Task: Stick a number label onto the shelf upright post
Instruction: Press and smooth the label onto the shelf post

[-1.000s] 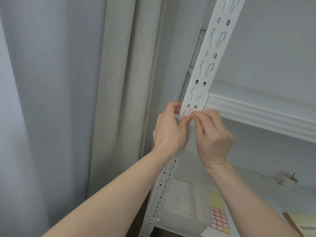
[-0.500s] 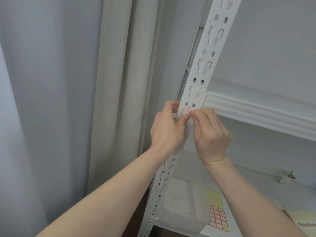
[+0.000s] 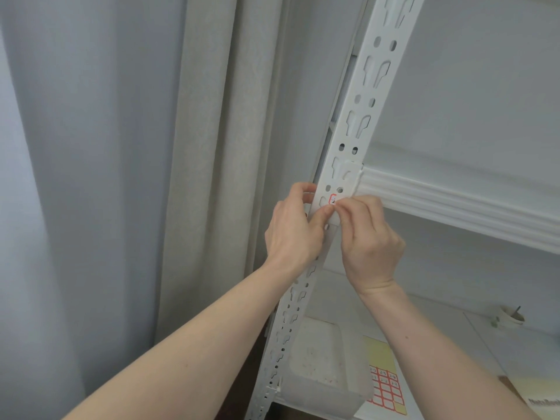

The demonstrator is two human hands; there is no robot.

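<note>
Both hands, left hand (image 3: 292, 230) and right hand (image 3: 371, 241), pinch the number label (image 3: 332, 199) with curled fingers against the white upright post (image 3: 360, 116).

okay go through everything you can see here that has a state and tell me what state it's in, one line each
Number label: on the post below the shelf beam, lower part hidden by fingertips.
Left hand: gripping the post, thumb beside the label.
Right hand: fingertips pressing the label.
Plastic tub: open, upright on the lower shelf.
Label sheet: flat on the shelf, partly under the tub.
Curtain: hanging closed.
</note>
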